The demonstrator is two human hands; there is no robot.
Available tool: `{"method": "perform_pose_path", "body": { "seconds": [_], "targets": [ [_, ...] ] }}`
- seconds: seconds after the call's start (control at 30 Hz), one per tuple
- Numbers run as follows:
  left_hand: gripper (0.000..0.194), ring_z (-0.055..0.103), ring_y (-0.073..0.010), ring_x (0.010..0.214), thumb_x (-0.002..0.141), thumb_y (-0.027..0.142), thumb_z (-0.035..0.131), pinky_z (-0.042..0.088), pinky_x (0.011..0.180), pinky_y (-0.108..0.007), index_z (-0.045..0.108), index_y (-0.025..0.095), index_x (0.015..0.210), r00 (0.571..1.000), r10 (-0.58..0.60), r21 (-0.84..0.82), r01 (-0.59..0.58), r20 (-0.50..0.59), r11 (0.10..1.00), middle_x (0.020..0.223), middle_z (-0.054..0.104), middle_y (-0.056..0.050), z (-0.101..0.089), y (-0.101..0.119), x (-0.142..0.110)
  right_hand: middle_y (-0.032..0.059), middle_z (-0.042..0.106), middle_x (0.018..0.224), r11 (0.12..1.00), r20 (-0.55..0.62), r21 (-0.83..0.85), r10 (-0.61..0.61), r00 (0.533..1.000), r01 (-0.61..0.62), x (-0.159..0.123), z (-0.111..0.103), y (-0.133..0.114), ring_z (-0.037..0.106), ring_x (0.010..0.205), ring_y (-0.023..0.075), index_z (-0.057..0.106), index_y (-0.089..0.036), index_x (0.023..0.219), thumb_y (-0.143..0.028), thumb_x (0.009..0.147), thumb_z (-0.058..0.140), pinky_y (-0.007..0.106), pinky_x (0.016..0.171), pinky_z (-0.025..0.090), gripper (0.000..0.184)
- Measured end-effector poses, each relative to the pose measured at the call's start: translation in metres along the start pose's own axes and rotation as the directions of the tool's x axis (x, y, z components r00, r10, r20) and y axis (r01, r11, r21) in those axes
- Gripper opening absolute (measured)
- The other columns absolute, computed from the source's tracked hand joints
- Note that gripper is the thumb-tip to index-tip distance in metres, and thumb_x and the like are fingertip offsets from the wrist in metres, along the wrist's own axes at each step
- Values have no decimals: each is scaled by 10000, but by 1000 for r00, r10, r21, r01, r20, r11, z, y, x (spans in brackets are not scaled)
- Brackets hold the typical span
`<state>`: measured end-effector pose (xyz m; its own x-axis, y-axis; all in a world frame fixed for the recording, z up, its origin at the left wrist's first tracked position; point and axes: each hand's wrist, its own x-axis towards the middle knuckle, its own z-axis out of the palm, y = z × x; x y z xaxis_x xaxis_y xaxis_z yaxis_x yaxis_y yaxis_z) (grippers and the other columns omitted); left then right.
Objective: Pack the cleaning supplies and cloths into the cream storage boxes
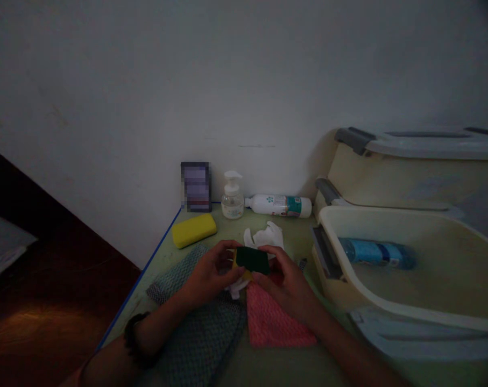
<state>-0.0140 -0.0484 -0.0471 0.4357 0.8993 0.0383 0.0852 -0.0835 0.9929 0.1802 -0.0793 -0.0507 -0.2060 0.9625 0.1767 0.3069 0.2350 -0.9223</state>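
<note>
"Head camera view, middle of the table [226, 235]: where was the sponge [252, 260]?"

"Between both hands, dark green face showing, raised over the cloths. The left hand [211, 271] pinched its left end and the right hand [290, 279] gripped its right."

"What lay under them?"

"A pink cloth [274, 320] on the right and grey-green woven cloth [211, 333] on the left, one piece or two I couldn't tell; the left forearm hid some. Something white and crumpled [271, 235] showed just beyond the fingers, partly blocked by them."

"And farther off?"

"A yellow block [194, 231] sat at far left, near an upright dark-framed item [197, 187], its front blurred. Then came a pump bottle [232, 204], upright, and a white bottle [282, 205] on its side by the wall."

"Anything crowding the right?"

"A big cream bin [332, 226], open, with a blue bottle [379, 253] lying inside."
</note>
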Motion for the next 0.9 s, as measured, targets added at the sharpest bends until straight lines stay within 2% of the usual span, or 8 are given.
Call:
{"method": "perform_pose_path", "body": {
  "seconds": [0.2, 0.4, 0.6, 0.77, 0.9],
  "targets": [
    [363, 591, -166, 844, 774, 296, 644, 465, 764, -312, 469, 168, 1066, 1000, 18, -1, -18, -7, 1000, 926, 609, -49, 0, 1, -1, 52, 594, 1021, 999, 28, 29, -33, 999, 33, 1, 0, 1, 587, 876, 166, 440, -209, 1177, -287, 799, 622, 319, 789, 470, 426],
    [434, 596, -179, 850, 768, 308, 647, 468, 764, -334, 416, 187, 1115, 998, -4, -7, 5, 68, 1000, 943, 600, -51, -1, 0, 0, 45, 593, 967, 999, 19, -12, -32, 999, 33, 0, 0, 2, 572, 842, 172, 458, -211, 1133, -256, 797, 612, 326, 762, 467, 372],
    [509, 592, -200, 935, 756, 275, 662, 459, 825, -364, 396, 207, 1184, 994, -14, 39, 9, 111, 999, 1013, 603, -63, 0, 6, -2, 34, 577, 987, 998, 0, -38, -57, 998, 57, 0, 0, 1, 563, 836, 167, 463, -228, 1111, -208, 745, 653, 311, 745, 460, 413],
    [432, 591, -190, 890, 740, 272, 674, 460, 811, -350, 448, 196, 1099, 995, -10, 67, 4, 98, 998, 953, 605, -40, 1, 9, -2, 29, 573, 981, 998, 11, -20, -66, 998, 66, 1, -1, -1, 565, 824, 163, 466, -234, 1101, -210, 745, 653, 300, 730, 460, 403],
    [310, 566, -157, 793, 759, 286, 653, 463, 731, -299, 500, 183, 1008, 996, 33, 126, -44, 88, 991, 859, 572, -10, 0, 10, -1, 26, 561, 980, 993, 16, -39, -115, 993, 116, 0, -1, -2, 550, 845, 159, 503, -231, 1061, -200, 775, 619, 289, 742, 446, 311]
  ]
}}
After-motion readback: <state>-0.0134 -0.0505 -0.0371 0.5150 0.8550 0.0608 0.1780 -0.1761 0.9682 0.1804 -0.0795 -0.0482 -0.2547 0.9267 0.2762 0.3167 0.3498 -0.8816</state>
